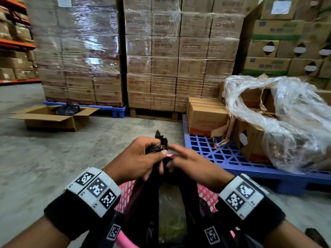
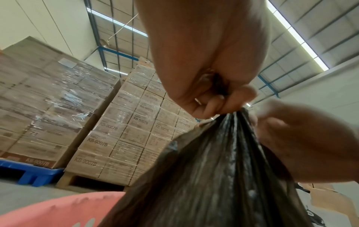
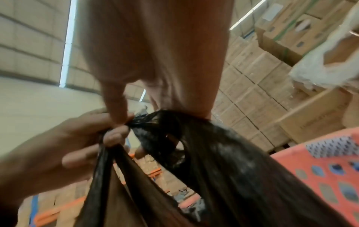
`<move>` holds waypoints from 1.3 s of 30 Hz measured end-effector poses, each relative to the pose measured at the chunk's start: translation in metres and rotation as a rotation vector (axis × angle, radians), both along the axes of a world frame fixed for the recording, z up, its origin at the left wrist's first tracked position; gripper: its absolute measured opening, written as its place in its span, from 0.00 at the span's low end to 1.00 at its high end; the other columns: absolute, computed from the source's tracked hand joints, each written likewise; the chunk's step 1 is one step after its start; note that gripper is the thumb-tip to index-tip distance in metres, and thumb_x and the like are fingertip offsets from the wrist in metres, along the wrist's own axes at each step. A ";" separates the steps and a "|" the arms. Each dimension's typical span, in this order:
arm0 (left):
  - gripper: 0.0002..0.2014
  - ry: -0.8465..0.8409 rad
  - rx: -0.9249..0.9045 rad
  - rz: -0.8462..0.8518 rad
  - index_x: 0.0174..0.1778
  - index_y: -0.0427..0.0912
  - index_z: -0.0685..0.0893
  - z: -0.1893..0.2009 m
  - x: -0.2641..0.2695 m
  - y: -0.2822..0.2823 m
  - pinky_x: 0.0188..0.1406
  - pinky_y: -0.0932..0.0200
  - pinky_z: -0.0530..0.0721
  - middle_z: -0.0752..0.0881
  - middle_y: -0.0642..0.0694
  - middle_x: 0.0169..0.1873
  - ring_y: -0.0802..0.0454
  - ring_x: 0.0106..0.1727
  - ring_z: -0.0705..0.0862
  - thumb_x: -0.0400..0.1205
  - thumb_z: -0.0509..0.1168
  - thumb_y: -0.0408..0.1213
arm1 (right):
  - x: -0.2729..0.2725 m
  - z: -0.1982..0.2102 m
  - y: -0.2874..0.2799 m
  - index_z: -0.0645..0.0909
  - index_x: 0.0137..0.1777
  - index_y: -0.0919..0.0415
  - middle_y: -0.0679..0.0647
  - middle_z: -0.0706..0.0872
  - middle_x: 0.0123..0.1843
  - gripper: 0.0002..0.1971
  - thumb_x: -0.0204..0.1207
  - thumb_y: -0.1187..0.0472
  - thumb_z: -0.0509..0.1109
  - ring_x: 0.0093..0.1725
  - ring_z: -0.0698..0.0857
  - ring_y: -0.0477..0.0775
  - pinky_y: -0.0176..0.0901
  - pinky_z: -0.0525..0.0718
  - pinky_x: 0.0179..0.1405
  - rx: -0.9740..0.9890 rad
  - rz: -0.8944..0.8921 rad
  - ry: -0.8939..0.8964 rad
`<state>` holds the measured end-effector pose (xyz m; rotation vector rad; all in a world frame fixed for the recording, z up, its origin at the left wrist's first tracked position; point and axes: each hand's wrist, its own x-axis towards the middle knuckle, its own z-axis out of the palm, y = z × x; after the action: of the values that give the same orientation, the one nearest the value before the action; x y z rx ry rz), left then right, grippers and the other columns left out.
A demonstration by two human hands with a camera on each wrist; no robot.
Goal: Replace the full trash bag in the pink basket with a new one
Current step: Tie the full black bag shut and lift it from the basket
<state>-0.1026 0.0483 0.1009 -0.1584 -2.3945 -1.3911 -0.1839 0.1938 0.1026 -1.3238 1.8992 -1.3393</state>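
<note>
Your left hand (image 1: 141, 158) grips the gathered neck of the black trash bag (image 1: 161, 212), which sits in the pink basket (image 1: 125, 194) below your wrists. Your right hand (image 1: 191, 163) pinches the bag's other bunched part, forefinger extended. A blue pallet (image 1: 223, 156) of wrapped cartons lies right of it; an open cardboard box (image 1: 53, 119) sits far left on the concrete floor. The bag's contents are hard to make out.

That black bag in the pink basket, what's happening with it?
A person is closing up the full black trash bag, which sits in the pink basket. The left hand grips the gathered top of the bag, and the right hand works at the neck beside it. The bag has not been lifted out, and no new bag is in either hand.
</note>
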 end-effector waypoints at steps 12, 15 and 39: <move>0.15 -0.294 0.067 0.059 0.24 0.38 0.76 -0.008 -0.001 -0.018 0.13 0.66 0.65 0.78 0.43 0.19 0.55 0.12 0.67 0.79 0.63 0.31 | -0.002 -0.011 -0.006 0.87 0.41 0.54 0.36 0.86 0.29 0.10 0.78 0.68 0.67 0.31 0.82 0.29 0.19 0.75 0.35 0.039 0.047 0.238; 0.12 -0.190 -0.038 0.090 0.30 0.31 0.76 -0.012 -0.004 -0.017 0.22 0.69 0.71 0.74 0.43 0.24 0.57 0.21 0.73 0.78 0.66 0.32 | -0.009 -0.014 -0.003 0.85 0.40 0.52 0.40 0.86 0.28 0.13 0.80 0.67 0.64 0.29 0.80 0.33 0.23 0.75 0.33 0.114 0.039 0.087; 0.12 -0.306 0.196 0.244 0.28 0.40 0.74 -0.022 -0.011 -0.028 0.27 0.61 0.77 0.77 0.42 0.25 0.52 0.25 0.79 0.78 0.63 0.27 | 0.006 -0.016 -0.013 0.86 0.44 0.64 0.55 0.79 0.57 0.12 0.73 0.54 0.72 0.58 0.77 0.53 0.51 0.77 0.59 0.047 -0.134 0.684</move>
<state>-0.1138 0.0201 0.0793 0.4120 -2.3887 -1.6123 -0.1780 0.1804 0.0863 -1.8156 2.4732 -0.9495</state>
